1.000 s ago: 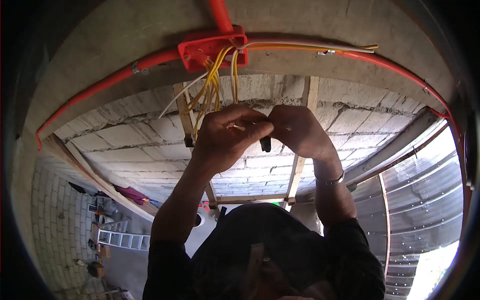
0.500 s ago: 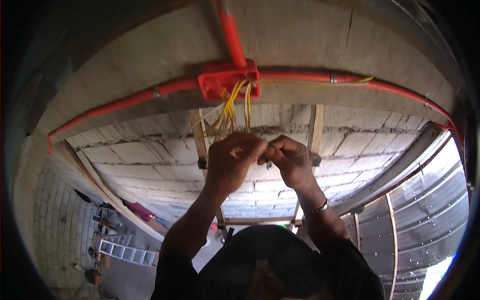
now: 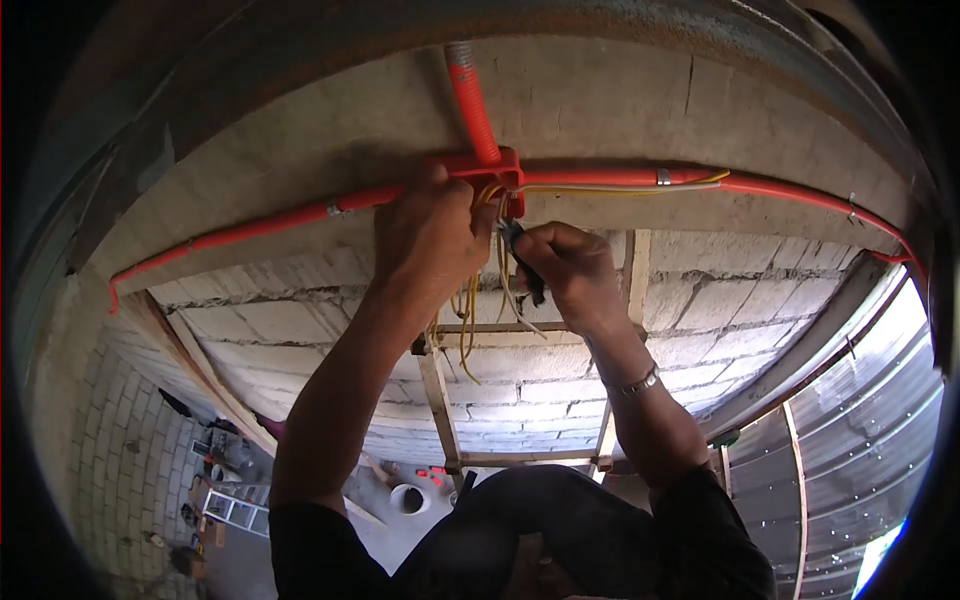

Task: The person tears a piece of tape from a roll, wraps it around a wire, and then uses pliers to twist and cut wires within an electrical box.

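A red junction box (image 3: 512, 165) is fixed to the concrete beam, partly hidden behind my left hand (image 3: 430, 235). That hand is raised against the box, its fingers closed around wires at the opening. Yellow and white wires (image 3: 470, 330) hang loose below it, some with curled ends. My right hand (image 3: 572, 275), just below and right of the box, grips small black-handled pliers (image 3: 530, 268). Their metal tip touches or nearly touches the wires by my left fingertips; the exact contact is too small to make out.
Red conduits (image 3: 600, 178) leave the box left, right and upward, clamped to the concrete beam (image 3: 600, 110). Behind are a block wall (image 3: 700, 330) and wooden posts (image 3: 436, 390). Far below lie a ladder (image 3: 237, 510) and a white bucket (image 3: 408, 498). Corrugated metal sheeting (image 3: 850, 450) stands at right.
Both hands have risen from below the box. My left hand now covers its left side, and the pliers show clearly in my right hand. The wire bundle hangs lower and looser.
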A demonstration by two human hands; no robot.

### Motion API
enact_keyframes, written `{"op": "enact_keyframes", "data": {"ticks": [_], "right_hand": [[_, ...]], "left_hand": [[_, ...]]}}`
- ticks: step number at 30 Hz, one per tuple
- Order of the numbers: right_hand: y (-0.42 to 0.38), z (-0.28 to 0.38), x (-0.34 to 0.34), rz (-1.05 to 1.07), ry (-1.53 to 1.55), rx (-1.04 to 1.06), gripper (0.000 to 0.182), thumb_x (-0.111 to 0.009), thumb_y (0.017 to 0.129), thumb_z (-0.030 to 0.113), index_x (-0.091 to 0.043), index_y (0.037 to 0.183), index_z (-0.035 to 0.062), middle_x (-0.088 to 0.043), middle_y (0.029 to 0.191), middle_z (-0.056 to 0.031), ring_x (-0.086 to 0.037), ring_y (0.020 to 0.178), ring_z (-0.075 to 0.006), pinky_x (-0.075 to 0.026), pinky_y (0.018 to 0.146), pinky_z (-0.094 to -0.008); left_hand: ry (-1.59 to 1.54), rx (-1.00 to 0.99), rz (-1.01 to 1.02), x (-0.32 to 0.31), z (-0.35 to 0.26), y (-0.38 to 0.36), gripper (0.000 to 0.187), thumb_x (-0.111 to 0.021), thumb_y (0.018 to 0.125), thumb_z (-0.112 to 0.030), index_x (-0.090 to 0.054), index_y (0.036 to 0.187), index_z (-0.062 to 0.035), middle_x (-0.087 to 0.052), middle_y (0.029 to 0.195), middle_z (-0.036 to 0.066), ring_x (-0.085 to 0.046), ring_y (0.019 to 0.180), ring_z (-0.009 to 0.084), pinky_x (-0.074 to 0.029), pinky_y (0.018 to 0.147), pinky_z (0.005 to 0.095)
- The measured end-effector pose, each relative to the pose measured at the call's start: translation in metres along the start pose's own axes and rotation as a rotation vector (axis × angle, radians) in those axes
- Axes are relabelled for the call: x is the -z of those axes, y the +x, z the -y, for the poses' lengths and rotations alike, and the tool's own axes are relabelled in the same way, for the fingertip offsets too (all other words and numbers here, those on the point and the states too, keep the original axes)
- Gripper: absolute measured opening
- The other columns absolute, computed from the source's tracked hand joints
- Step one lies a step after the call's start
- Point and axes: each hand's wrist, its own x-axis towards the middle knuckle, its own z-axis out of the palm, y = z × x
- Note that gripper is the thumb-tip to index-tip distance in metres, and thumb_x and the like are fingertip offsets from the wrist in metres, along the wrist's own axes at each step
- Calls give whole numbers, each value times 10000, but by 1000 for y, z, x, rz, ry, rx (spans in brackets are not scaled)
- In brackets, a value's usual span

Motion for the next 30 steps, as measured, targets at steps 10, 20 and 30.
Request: {"op": "enact_keyframes", "data": {"ticks": [10, 20, 30], "right_hand": [[22, -9, -26, -111, 139, 52, 176, -626, 884, 156, -635, 783, 13, -587, 630, -29, -530, 500, -89, -402, 459, -229], [33, -12, -11, -87, -121, -98, 238, -643, 831, 196, -629, 777, -35, -561, 619, -50, -495, 454, -107, -399, 414, -262], [32, -9, -21, -222, -173, -31, 348, -650, 813, 282, -636, 662, -31, -546, 522, -60, -490, 483, -100, -414, 476, -292]], "left_hand": [[-17, -71, 138, 8, 0, 9, 197, -673, 750, -154, -640, 887, -16, -640, 910, 150, -635, 849, 348, -509, 723, 424], [-660, 183, 420, 17, 15, 29, 339, -458, 925, -208, -635, 763, 31, -599, 567, 67, -565, 498, 105, -456, 522, 289], [-790, 264, 497, 21, 6, 19, 312, -467, 974, -257, -645, 912, -8, -612, 629, 53, -543, 491, 91, -430, 465, 238]]}}
